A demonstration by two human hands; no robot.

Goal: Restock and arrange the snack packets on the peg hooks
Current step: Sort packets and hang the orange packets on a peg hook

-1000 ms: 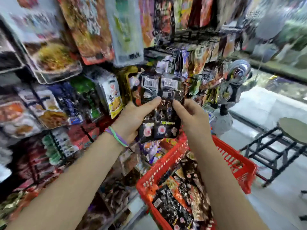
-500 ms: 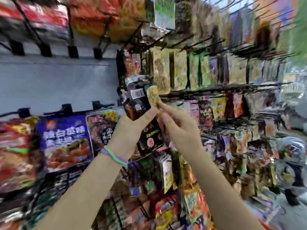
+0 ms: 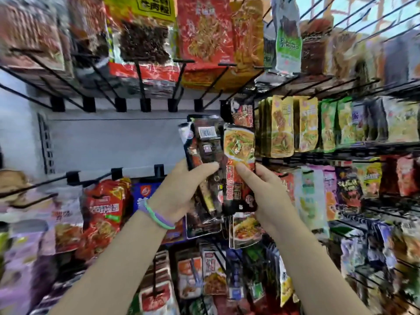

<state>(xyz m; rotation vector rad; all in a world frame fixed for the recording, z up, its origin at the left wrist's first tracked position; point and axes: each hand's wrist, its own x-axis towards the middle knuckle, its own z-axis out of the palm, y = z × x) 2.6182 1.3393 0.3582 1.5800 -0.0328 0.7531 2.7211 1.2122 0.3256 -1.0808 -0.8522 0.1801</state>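
left hand [image 3: 179, 189]: thumb across the front of a dark packet stack [image 3: 205, 160], fingers behind it, gripping it. Wrist wears a purple and green band [image 3: 156, 215].
right hand [image 3: 264, 189]: thumb on the front of the front packet [image 3: 238, 169], fingers wrapped behind; pinching it.
dark packet stack: barcode side faces the camera, held upright with a slight lean left. How many packets are in it, can't tell.
front packet: dark with red text low down and a food photo up top. Sits just right of the stack, touching or overlapping its edge.
position: both packets are raised in front of the grey back panel [image 3: 113, 142], at the height of the middle peg row, not on any hook.
nearest hung goods: black-and-red packets [image 3: 242, 112] hang just above the front packet's top; yellow packets [image 3: 281, 126] hang right beside it, green packets [image 3: 334, 123] further right.
empty hooks [image 3: 145, 83]: a row of black pegs juts out above the bare panel, left of the held packets.
above: red and orange packets [image 3: 204, 35] hang on the top row.
below: red noodle packets [image 3: 102, 214] lower left, more mixed packets under the hands, blurred.
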